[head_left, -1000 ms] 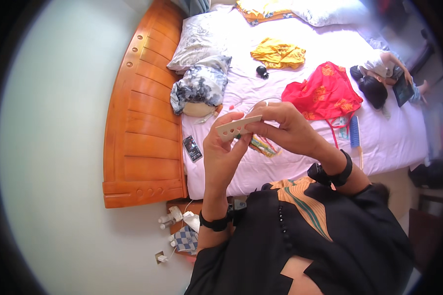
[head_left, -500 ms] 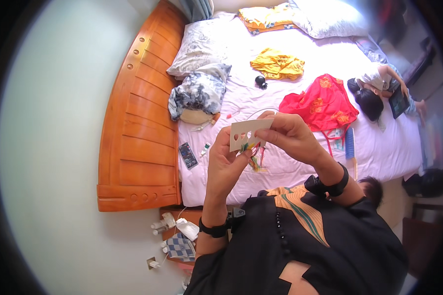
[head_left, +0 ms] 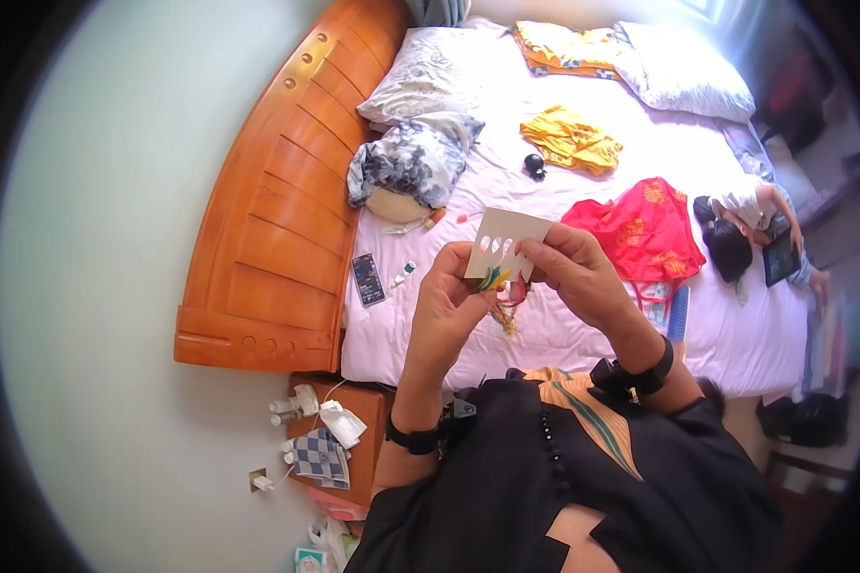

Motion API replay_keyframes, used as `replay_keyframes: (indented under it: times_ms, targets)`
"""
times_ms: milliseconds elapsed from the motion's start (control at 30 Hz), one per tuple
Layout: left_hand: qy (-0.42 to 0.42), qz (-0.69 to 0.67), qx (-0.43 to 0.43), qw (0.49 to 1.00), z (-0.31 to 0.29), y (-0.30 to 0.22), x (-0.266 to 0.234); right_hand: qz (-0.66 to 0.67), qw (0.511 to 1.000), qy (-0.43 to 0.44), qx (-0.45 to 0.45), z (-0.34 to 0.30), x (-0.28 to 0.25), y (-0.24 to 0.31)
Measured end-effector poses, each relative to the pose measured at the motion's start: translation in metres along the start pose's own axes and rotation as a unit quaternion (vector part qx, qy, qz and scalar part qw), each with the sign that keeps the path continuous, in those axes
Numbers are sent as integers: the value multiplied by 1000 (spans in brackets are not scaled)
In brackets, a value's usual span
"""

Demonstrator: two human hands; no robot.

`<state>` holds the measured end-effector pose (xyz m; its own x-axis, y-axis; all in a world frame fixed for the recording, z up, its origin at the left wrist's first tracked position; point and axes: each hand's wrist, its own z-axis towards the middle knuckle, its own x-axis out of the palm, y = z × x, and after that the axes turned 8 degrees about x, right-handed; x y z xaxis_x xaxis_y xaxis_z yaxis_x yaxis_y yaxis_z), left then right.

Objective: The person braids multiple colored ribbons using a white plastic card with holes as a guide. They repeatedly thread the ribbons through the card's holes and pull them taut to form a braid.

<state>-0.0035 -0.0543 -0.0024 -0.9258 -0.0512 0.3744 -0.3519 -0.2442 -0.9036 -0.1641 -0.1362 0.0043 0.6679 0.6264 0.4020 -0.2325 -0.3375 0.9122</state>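
Note:
A white card [head_left: 512, 225] with a row of oval cut-outs is held up over the bed between both hands. My left hand [head_left: 447, 298] pinches its left edge, thumb low near the threads. My right hand [head_left: 583, 275] grips the right edge, thumb and index finger at the last cut-out. Colored threads [head_left: 506, 321], green, yellow and red, hang from the card's lower edge in a loose tangle. Part of the threads is hidden behind the fingers.
Beyond my hands, the pink-sheeted bed [head_left: 487, 353] carries a red garment [head_left: 640, 229], a yellow cloth [head_left: 573, 141], a phone [head_left: 368, 279] and a small tube [head_left: 404, 274]. A person [head_left: 736, 229] lies at right with a tablet [head_left: 781, 260]. A wooden headboard [head_left: 277, 210] stands left.
The view has shifted, so the bed sits differently in the picture. The card has tilted a little and its cut-outs show more plainly; both hands still hold it.

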Motion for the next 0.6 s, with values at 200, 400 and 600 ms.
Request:
replay_keyframes:
  times_ms: [200,400,600]
  targets:
    - [-25,-90,10,996,-3,-3,-9,-29,999,37,11,7,7,3]
    - [-24,-140,-3,990,-3,-7,-5,-69,996,58,-28,9,12,4]
    - [-41,-79,-27,996,-2,-3,-1,-80,993,61,-64,7,9,3]
